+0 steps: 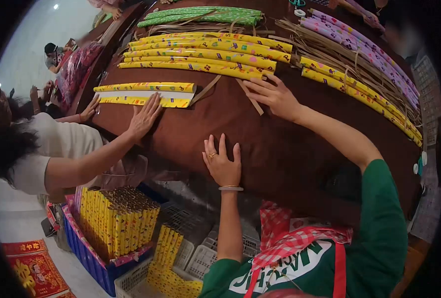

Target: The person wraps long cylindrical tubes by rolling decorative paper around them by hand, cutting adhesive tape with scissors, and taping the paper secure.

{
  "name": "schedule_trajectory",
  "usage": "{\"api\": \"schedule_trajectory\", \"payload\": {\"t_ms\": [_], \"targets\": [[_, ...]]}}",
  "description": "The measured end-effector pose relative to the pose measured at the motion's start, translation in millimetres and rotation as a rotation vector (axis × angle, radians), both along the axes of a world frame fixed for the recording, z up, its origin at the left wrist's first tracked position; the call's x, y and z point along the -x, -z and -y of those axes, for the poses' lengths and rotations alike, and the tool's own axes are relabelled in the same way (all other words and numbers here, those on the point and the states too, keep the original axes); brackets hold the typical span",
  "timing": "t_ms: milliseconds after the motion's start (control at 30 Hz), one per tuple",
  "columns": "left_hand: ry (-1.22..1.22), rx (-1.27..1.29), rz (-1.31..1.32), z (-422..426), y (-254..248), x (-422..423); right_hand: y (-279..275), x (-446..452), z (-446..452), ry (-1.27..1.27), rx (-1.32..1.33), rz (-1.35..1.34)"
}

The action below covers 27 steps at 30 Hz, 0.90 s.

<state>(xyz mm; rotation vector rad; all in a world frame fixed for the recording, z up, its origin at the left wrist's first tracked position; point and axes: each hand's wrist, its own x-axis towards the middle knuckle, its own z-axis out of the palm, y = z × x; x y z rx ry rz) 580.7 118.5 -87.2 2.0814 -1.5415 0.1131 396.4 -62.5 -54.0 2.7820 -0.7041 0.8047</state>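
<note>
My left hand (224, 164) lies flat on the brown tabletop near its front edge, fingers spread, with a ring on one finger and a bangle at the wrist. My right hand (275, 98) reaches to the near ends of several yellow patterned paper rolls (200, 55). Its fingers are stretched, the fingertips close to the lowest roll; whether they touch it I cannot tell. Below those fingers a brown paper strip (250, 97) lies on the table. To the left, a co-worker's hands (143, 119) rest at a partly unrolled yellow sheet (146, 94) with a white inside.
Green rolls (200, 16) lie at the back. More yellow rolls (359, 97), purple rolls (362, 47) and loose brown strips (324, 47) are on the right. Below the table stand a blue crate (84, 248) full of yellow rolls and white baskets (200, 263). Other people are further back.
</note>
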Motion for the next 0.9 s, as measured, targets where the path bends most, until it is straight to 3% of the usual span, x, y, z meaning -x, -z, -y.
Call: {"api": "schedule_trajectory", "payload": {"t_ms": [167, 267, 367, 467, 567, 667, 833, 900], "targets": [[-0.012, -0.004, -0.021, -0.6, -1.1, 0.0, -59.4, 76.9, -113.1, -0.065, -0.376, -0.109], [-0.002, -0.006, -0.098, -1.2, -1.8, -1.1, -115.5, 115.1, -197.1, 0.005, -0.580, -0.337], [0.016, -0.001, -0.054, -1.4, 1.3, -3.4, -115.9, 173.3, -264.3, 0.237, -0.579, -0.299], [0.009, 0.015, -0.022, -0.4, 1.6, -2.4, -105.9, 213.9, -317.1, 0.701, -0.651, -0.371], [0.035, 0.010, 0.019, -1.3, 6.8, -6.9, -74.7, 245.4, -343.2, 0.908, -0.676, -0.319], [0.032, -0.021, 0.069, -0.3, 10.4, -8.8, -37.4, 274.0, -338.3, 0.791, -0.298, -0.299], [0.002, -0.053, 0.039, -4.6, 11.8, -11.7, 0.6, 285.0, -307.1, 0.899, -0.062, -0.229], [-0.030, 0.318, -0.155, -19.3, 6.5, -3.9, 4.8, 286.2, -303.2, 0.873, 0.030, -0.179]]}}
